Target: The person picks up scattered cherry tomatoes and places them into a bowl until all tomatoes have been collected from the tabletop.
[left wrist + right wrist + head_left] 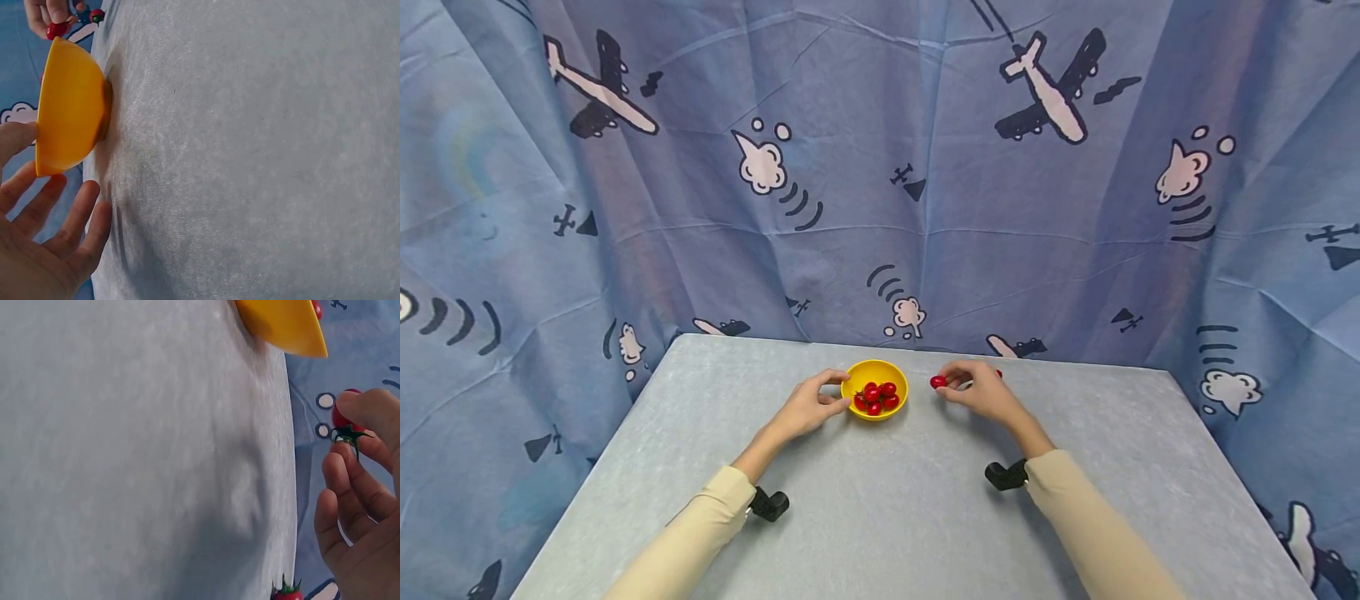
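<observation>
A yellow bowl [874, 369] stands toward the far side of the table, with several red cherry tomatoes [872, 392] inside. My left hand [808, 407] holds the bowl's left rim between thumb and fingers; in the left wrist view the other fingers spread beside the bowl [72, 106]. To the right of the bowl, my right hand [981, 392] pinches a cherry tomato [937, 382] between thumb and fingertips, apart from the bowl. Green leaves show on this tomato [343, 412] in the right wrist view. Another cherry tomato [287, 596] lies beyond the right hand, mostly hidden in the head view.
The pale grey table [880, 517] reaches back to a blue curtain [850, 250] printed with planes and clouds. Black wrist-worn devices sit at both cuffs, the left one [769, 504] and the right one [1006, 475] close over the tabletop.
</observation>
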`<state>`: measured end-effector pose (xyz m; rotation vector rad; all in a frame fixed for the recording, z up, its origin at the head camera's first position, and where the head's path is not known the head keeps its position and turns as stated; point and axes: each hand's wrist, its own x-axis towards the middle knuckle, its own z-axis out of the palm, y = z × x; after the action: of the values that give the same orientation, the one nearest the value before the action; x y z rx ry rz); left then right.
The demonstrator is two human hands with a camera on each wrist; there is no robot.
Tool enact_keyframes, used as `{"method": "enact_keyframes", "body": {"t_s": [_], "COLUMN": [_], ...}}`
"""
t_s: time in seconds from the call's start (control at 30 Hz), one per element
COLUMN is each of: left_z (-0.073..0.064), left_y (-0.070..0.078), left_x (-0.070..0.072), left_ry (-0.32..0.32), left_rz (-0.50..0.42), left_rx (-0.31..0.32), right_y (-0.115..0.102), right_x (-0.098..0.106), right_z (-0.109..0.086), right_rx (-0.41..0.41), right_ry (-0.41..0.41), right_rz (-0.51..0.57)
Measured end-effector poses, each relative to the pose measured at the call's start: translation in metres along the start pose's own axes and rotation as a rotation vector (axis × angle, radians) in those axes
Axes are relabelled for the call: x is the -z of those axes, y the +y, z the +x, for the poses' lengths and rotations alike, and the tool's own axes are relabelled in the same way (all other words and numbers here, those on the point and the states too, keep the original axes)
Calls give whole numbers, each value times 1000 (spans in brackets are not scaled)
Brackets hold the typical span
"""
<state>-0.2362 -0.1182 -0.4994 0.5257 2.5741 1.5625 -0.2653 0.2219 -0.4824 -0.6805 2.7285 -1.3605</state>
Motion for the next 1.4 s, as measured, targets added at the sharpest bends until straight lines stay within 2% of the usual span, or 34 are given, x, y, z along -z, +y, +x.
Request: {"method": "enact_keyframes", "body": {"t_s": [0.5, 0.9, 1.17, 1.4], "left_z": [-1, -1, 0, 0], "left_y": [1, 2, 2, 1], "left_x": [1, 1, 0, 0], "left_ry": [-7, -8, 1, -1], "left_rz": [-7, -7, 2, -1], "left_rx": [0, 8, 18, 16], "right_y": [-21, -31, -39, -39], "right_x": [-23, -37, -42, -36], "right_z": [18, 29, 31, 28], "right_rx": [68, 135, 123, 91], "right_ry": [-28, -91, -104, -83], "right_rz": [0, 25, 18, 42]}}
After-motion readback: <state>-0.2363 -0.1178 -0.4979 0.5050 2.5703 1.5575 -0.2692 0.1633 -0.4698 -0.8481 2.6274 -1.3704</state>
